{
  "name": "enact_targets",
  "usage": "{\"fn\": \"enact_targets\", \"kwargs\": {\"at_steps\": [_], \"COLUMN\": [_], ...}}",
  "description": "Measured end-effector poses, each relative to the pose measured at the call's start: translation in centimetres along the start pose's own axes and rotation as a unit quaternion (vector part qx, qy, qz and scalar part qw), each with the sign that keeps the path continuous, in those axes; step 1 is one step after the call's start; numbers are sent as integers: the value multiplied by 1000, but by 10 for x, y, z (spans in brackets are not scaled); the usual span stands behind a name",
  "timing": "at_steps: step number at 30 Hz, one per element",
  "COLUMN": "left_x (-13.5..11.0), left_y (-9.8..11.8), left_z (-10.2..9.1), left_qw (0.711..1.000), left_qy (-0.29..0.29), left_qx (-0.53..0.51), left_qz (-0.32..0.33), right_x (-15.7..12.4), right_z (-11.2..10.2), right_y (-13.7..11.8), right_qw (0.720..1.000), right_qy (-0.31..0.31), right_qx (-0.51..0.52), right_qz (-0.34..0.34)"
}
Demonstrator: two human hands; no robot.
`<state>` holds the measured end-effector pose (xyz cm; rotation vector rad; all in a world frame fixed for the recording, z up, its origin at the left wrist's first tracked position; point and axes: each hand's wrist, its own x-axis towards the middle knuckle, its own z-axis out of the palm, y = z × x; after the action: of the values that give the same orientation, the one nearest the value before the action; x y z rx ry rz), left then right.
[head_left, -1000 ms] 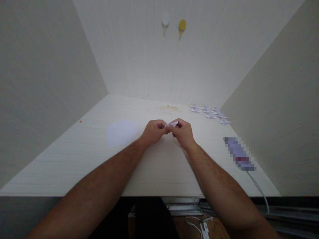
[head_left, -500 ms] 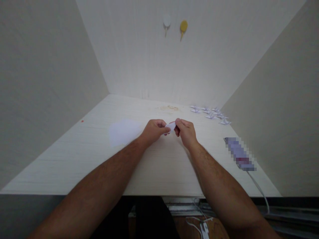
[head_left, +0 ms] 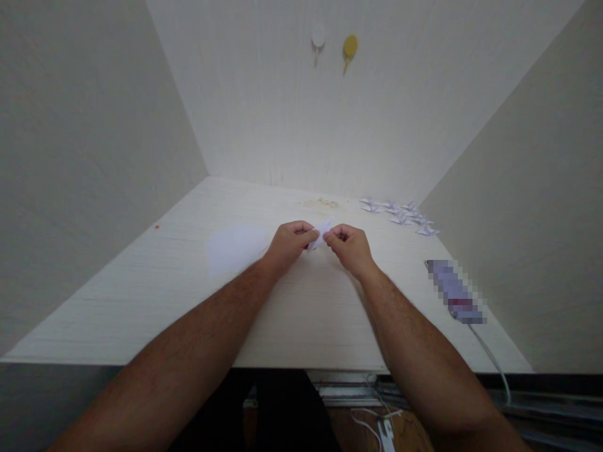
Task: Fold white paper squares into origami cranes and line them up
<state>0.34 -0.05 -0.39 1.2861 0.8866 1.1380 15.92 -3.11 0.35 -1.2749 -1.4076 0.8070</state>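
A small folded white paper (head_left: 321,235) is held up between my two hands, over the middle of the table. My left hand (head_left: 293,243) pinches its left side with thumb and fingers. On the right edge, the thumb and forefinger of my right hand (head_left: 348,247) are closed in a pinch. Part of the paper is hidden behind the fingertips. Left of my left hand lies white paper (head_left: 235,248) flat on the table; whether it is one sheet or a stack I cannot tell.
Several folded white paper cranes (head_left: 402,216) stand at the back right of the table (head_left: 306,326). A blurred-out phone-like device (head_left: 455,292) with a white cable (head_left: 492,361) lies at the right. White and yellow hooks (head_left: 350,46) are on the back wall.
The paper has turned between my hands and now shows a pointed corner upward. My right fingers have shifted left and down onto its edge. The view has moved slightly.
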Motion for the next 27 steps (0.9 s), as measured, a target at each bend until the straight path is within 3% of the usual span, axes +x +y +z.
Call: {"fn": "enact_targets", "kwargs": {"at_steps": [7,12,20,24,27], "left_x": [-1,0,6,3,0], "left_y": [0,-2,-5,-2,0], "left_z": [1,1,1,3,4], "left_qw": [1000,1000,995,998,999], "left_qy": [-10,-15,58,30,14], "left_qx": [1,2,-76,-43,-28], "left_qz": [2,18,12,27,25], "right_x": [1,2,-3,-2,-2], "right_z": [-2,0,7,9,8], "right_y": [3,5,5,7,5], "right_qw": [998,999,993,992,995], "right_qy": [-19,-1,76,88,65], "right_qx": [-42,-29,-46,-41,-49], "right_qz": [-35,-19,-77,-76,-51]}}
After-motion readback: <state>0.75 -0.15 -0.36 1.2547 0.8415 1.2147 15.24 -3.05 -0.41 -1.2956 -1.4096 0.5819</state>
